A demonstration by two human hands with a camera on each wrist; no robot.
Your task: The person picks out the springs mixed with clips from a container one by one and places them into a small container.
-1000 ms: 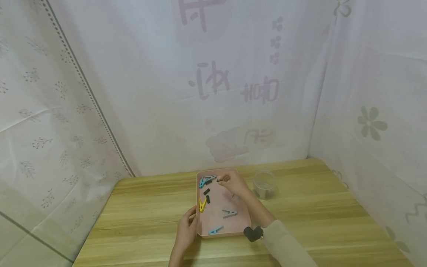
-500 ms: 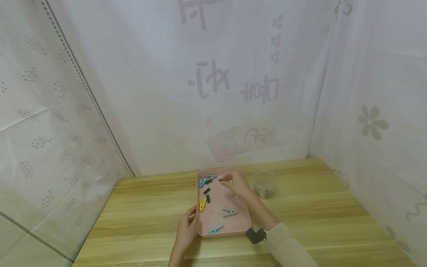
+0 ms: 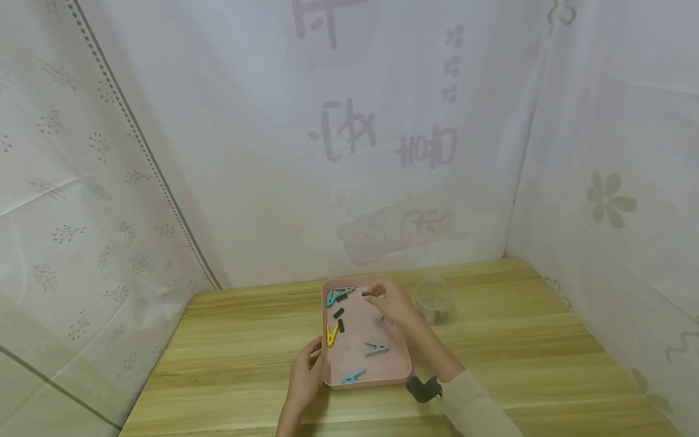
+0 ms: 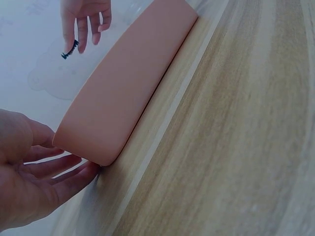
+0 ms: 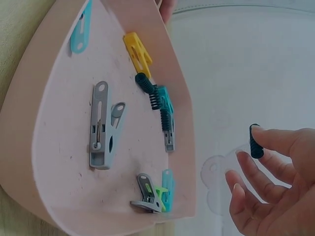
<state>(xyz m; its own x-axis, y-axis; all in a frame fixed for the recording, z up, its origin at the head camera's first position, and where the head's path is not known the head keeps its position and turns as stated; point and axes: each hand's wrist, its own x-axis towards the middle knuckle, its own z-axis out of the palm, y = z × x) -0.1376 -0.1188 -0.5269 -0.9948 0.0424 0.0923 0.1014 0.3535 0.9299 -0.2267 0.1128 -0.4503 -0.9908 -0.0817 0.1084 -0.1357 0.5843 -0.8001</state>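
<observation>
Nearest, the left hand (image 3: 306, 371) grips a pink tray (image 3: 346, 359) near its close left corner, thumb at the rim; a blue clip (image 3: 353, 376) lies at the near end. Farther in are a grey clip (image 5: 104, 132) and, along the left wall, a yellow clip (image 3: 330, 336) and dark coils (image 3: 339, 313). Over the far half, the right hand (image 5: 275, 177) pinches one small coil (image 5: 255, 142) at its fingertips. On the table (image 3: 235, 352), right of the tray, stands a clear container (image 3: 434, 298), before pale cloth (image 3: 262, 170)

Faded purple characters (image 3: 351, 124) mark the white back curtain (image 3: 246, 152), none readable with certainty.
</observation>
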